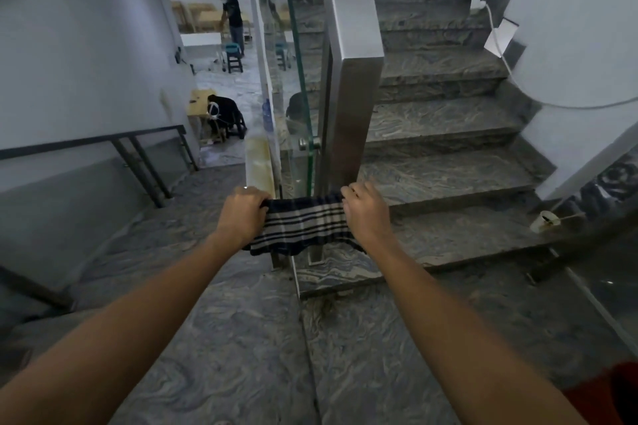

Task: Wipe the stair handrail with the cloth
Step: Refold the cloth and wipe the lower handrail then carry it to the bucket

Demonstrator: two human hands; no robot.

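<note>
A dark blue and beige striped cloth (303, 224) is stretched flat between my two hands, low in front of the steel handrail post. My left hand (241, 214) grips its left edge with curled fingers. My right hand (366, 210) grips its right edge. The square stainless steel handrail (348, 0) slopes up along the stairs and bends down into a vertical post (355, 121) right behind the cloth. I cannot tell whether the cloth touches the post. The post's foot is hidden by the cloth.
A glass panel (297, 86) stands left of the post. Marble stairs (445, 148) rise to the right; a paper cup (545, 220) lies on a low step. A dark metal railing (138, 155) guards the left landing. Two people (231, 17) work in the room beyond.
</note>
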